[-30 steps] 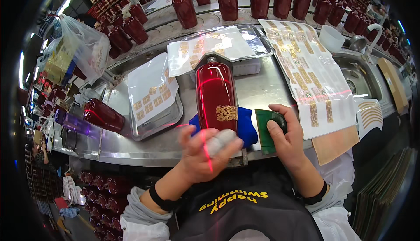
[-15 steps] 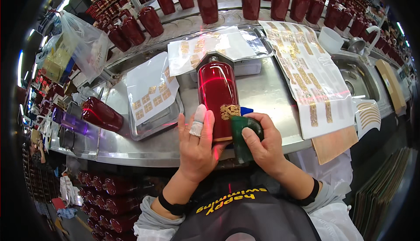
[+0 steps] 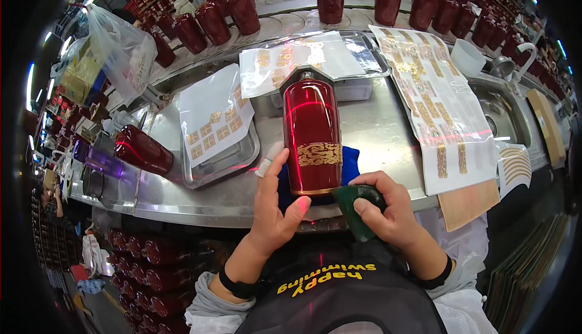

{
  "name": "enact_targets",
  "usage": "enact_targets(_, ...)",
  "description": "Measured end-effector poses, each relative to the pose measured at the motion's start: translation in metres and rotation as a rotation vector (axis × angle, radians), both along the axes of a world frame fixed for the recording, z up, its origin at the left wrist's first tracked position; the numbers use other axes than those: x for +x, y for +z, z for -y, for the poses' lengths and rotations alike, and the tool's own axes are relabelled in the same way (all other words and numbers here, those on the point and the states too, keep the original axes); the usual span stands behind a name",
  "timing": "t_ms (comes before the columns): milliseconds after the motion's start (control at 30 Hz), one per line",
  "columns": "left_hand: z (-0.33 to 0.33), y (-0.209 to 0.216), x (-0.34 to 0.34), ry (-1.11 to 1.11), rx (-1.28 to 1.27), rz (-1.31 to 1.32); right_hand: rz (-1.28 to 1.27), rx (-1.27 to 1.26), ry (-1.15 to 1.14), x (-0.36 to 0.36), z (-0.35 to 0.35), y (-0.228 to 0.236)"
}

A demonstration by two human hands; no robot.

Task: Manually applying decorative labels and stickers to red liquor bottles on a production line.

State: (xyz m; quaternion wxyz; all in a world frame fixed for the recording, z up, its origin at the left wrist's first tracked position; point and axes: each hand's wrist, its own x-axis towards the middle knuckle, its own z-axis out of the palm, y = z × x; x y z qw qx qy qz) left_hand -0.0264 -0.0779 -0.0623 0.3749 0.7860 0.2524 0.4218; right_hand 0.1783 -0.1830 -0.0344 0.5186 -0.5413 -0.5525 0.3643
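Note:
A glossy dark red bottle [image 3: 311, 118] lies on its back on the bench, its neck in a dark notched rest [image 3: 291, 80]. A gold scroll-patterned decal band [image 3: 319, 154] crosses its lower front. Under its lower end is a blue cloth [image 3: 350, 159]. My left hand [image 3: 273, 197] is at the bottle's lower left with fingers stretched out and thumb by the base; a white cover is on one fingertip. In my right hand [image 3: 391, 212], a dark green flat scraper [image 3: 356, 205] is pinched between thumb and fingers, beside the bottle's lower right corner.
Gold decal sheets lie left [image 3: 215, 112], behind [image 3: 297, 61] and right [image 3: 433, 109]. The left sheet overlaps a metal tray [image 3: 227, 170]. Another red bottle [image 3: 142, 149] lies at left. Red bottles [image 3: 330, 0] stand along the conveyor [image 3: 285, 23]. A sink [image 3: 494, 106] is at right.
The scraper has come off the band, moving down and right. The band now shows across the bottle's front. My left hand has shifted to the bottle's lower left edge; more blue cloth shows.

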Motion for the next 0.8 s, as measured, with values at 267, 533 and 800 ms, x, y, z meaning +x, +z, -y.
enact_targets(267, 0.005, 0.0, 0.011, -0.001, -0.172, 0.083, 0.075, -0.022, 0.041, -0.002, -0.002, 0.001)
enact_targets(533, 0.006, 0.002, 0.012, 0.006, -0.171, 0.076, 0.119, -0.035, 0.058, -0.003, -0.003, 0.009)
enact_targets(800, 0.007, 0.002, 0.011, -0.003, -0.23, 0.104, 0.09, -0.101, 0.056, -0.004, -0.003, 0.012)
